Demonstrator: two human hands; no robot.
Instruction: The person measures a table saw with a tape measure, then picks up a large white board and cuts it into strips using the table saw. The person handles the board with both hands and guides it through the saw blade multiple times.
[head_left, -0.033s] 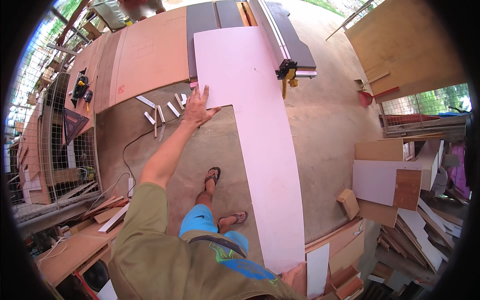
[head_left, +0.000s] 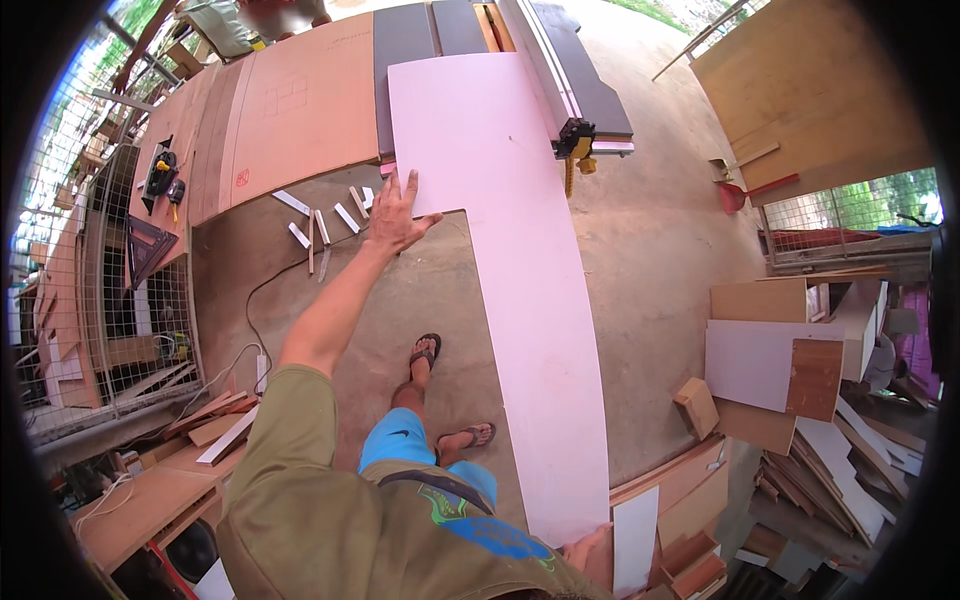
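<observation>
Head view, watched from my end. Risks, left to right. Cord (head_left: 250, 308) trails over the floor (head_left: 660, 260) toward scattered strips (head_left: 346, 219); a step that way could catch a foot. Left hand (head_left: 398, 222) sits at the panel's left corner, by the notch: fingers (head_left: 411, 184) spread and laid flat, thumb stretched to the notch edge, nothing wrapped. With that light contact, I judge an uneven push could twist the panel (head_left: 535, 300). Its far end lies on the dark table (head_left: 402, 40), its right side close along the rail (head_left: 540, 50); if it skews, it could bind there. Long near end hangs past the table over the floor, so it could tip or sag if support at the right hand (head_left: 585, 548) fails. That hand is at the near end, partly hidden; I can't tell how its fingers are set.

Edges and room, same order. Brown table (head_left: 300, 110) borders the dark one, blocking a wide swing left at the far end. Feet (head_left: 425, 352) stand in the space left of the panel's long edge, some floor around them. Right of the panel, below the yellow knob (head_left: 578, 150), I read the most room, narrowing toward the block (head_left: 696, 405). Tightest spot: near right corner, just beside the white board (head_left: 635, 540).
</observation>
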